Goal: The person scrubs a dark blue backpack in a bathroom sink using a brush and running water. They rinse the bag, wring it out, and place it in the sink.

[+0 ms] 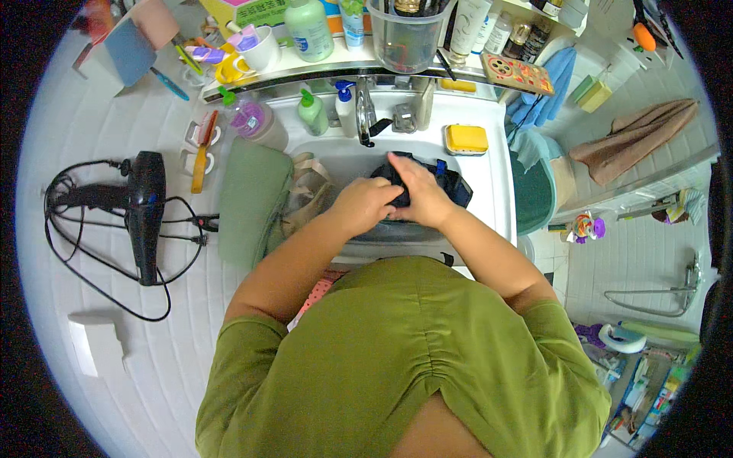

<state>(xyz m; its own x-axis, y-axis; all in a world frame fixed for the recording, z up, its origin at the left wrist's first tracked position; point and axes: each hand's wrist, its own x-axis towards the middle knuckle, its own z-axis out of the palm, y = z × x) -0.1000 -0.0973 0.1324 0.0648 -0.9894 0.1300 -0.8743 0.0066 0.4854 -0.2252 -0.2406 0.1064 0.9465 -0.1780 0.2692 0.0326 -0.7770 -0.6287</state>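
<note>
A dark navy or black fabric item (456, 188) with a small blue patch is bunched up in the white washbasin (498, 179). My left hand (366, 204) is closed on its left side, fingers curled into the cloth. Over its middle lies my right hand (418, 192), thumb and fingers bent around the fabric and close to the left fingertips. Just beyond my hands the chrome faucet (367, 114) reaches over the basin; I cannot make out running water. The fabric under my palms is hidden.
A yellow soap bar (466, 139) rests on the right rim. Pump bottles (312, 112) line the back. On the left are a green bag (256, 202) with beige straps (305, 191) and a wall-hung hair dryer (146, 206). A crowded shelf (343, 65) overhangs the faucet.
</note>
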